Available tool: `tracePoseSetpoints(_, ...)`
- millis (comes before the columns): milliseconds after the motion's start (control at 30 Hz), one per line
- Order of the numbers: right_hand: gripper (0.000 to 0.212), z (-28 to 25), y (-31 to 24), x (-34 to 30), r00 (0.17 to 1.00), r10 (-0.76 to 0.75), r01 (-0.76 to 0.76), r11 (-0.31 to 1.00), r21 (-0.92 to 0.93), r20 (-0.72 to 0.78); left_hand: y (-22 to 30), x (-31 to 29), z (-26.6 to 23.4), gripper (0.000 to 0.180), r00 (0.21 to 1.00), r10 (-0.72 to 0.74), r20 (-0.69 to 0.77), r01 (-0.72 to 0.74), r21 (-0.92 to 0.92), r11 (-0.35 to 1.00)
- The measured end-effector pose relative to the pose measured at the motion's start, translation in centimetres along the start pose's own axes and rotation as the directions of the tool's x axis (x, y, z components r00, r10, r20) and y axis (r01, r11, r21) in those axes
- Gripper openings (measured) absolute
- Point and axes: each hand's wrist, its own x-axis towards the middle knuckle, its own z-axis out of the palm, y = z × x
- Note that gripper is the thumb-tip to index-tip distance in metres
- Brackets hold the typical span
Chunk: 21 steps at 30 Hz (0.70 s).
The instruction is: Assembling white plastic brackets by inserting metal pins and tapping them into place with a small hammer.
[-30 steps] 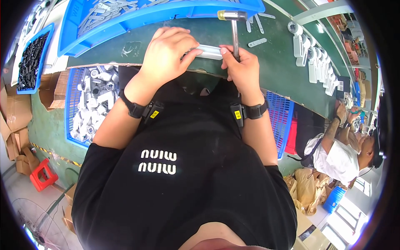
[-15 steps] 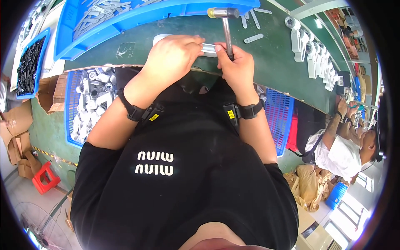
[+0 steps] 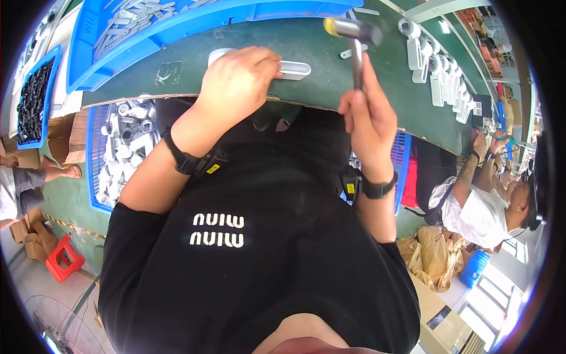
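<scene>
My left hand (image 3: 240, 75) is closed over a long pale grey part (image 3: 296, 70) with a rounded end, lying on the green bench top near its front edge. The part's right end sticks out past my fingers, and a whitish wider end shows behind my hand. My right hand (image 3: 372, 121) grips a small mallet (image 3: 357, 68) by its metal handle. Its head, yellow at one end and dark at the other, is raised above the bench and slightly blurred, to the right of the part.
A blue tray (image 3: 177, 28) of flat pale strips sits at the far left. Below the bench stands a blue crate (image 3: 97, 159) of pale parts. Finished-looking grey parts (image 3: 439, 74) line the bench's right side. Another person (image 3: 471, 200) works at far right; a red stool (image 3: 63, 259) stands lower left.
My right hand has left the part and moved right with the mallet. The part's right end is now uncovered. My left hand has barely moved. Another person's legs now show at far left.
</scene>
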Motion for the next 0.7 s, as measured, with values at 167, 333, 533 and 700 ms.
tracePoseSetpoints(167,0.055,-0.1,2.4,-2.9,0.991,-0.136,0.121,0.875,-0.469,0.003,-0.4,0.0,0.4,0.009,1.0,-0.002,-0.002,0.002,-0.021,1.0)
tracePoseSetpoints(333,0.053,0.5,2.5,-3.9,0.977,-0.175,0.117,0.915,-0.386,-0.12,-0.8,-0.1,-0.2,0.008,1.0,0.004,-0.026,-0.004,0.012,1.0)
tracePoseSetpoints(533,0.047,1.3,1.7,-2.5,0.995,-0.037,0.076,0.884,-0.46,0.094,-0.3,-1.2,-0.3,0.005,0.992,-0.071,0.1,0.06,0.107,0.992)
tracePoseSetpoints(700,0.056,0.9,5.0,-3.2,0.97,-0.219,0.202,0.966,-0.159,-0.102,-0.3,-0.4,0.1,0.011,0.996,0.056,-0.074,-0.055,0.009,0.998)
